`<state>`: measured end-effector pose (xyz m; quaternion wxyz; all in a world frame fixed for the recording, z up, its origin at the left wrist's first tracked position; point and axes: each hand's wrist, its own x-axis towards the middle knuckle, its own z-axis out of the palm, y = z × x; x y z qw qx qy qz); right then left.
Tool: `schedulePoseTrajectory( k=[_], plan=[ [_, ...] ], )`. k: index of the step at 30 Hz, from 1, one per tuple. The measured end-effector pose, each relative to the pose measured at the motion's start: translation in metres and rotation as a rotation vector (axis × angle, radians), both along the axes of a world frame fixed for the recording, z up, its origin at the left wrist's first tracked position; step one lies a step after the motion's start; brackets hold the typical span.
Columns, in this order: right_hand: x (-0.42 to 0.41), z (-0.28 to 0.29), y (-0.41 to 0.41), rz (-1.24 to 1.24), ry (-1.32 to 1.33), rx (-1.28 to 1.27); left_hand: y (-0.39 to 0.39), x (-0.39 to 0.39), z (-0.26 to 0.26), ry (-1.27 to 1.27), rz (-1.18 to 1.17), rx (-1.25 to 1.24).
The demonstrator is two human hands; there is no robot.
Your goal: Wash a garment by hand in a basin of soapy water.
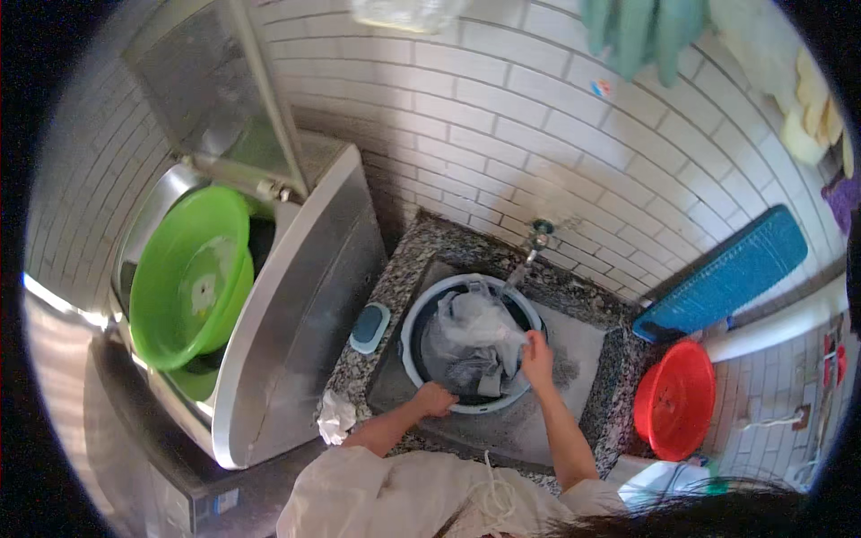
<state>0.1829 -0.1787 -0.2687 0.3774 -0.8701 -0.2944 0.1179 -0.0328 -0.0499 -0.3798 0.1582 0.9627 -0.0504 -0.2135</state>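
A round basin (pixel 407 335) with a pale blue-white rim and a dark inside stands in the granite sink (pixel 498 437). White, partly sheer wet cloth (pixel 471 323) lies bunched in it, in what looks like water. My left hand (pixel 436 399) is closed over the near-left rim of the basin. At the right rim, my right hand (pixel 537 362) pinches an edge of the white cloth. Behind the basin, a wall tap (pixel 540 232) points down over the far rim, with a stream or spout reaching toward the cloth.
On the left ledge sit a blue-grey soap dish or brush (pixel 369 327) and a crumpled white wrapper (pixel 336 418). A green basin (pixel 192 276) rests in an open-lidded metal appliance (pixel 303 302). To the right are a blue washboard (pixel 726 272) and a red basin (pixel 676 400). Green gloves (pixel 639 33) hang above.
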Motion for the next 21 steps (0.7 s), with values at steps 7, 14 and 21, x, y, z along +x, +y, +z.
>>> schedulePoseTrajectory(
  k=[7, 14, 21],
  plan=[
    [-0.006, 0.145, 0.034, 0.012, 0.018, 0.402, -0.005, -0.010, -0.025, -0.055, 0.006, -0.014],
    [-0.002, 0.233, 0.002, -0.014, -0.114, 0.637, -0.015, 0.016, 0.030, 0.021, -0.046, -0.016],
    [0.011, 0.245, -0.009, 0.017, -0.197, 0.710, -0.023, 0.019, -0.010, -0.074, -0.021, 0.021]
  ],
)
